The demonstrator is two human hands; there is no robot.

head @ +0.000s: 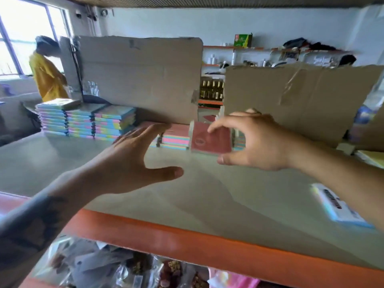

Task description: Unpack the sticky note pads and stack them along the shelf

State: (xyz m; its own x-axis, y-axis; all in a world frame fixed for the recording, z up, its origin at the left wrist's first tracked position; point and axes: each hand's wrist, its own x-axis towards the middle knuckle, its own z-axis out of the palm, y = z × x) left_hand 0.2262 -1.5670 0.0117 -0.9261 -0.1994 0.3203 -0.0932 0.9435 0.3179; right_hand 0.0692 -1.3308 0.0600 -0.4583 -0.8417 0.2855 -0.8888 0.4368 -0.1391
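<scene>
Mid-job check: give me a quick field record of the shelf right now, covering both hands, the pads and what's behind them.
left hand: left hand open, fingers spread, reaching toward the low pastel pad pile, holding nothing
right hand: right hand pinches the red-covered sticky note pad, holding it at the pile's right end
finished stacks: three tall stacks of pastel-striped pads at the left of the grey shelf board
behind: brown cardboard sheets standing upright
loose item: white-labelled pack near the right forearm
</scene>
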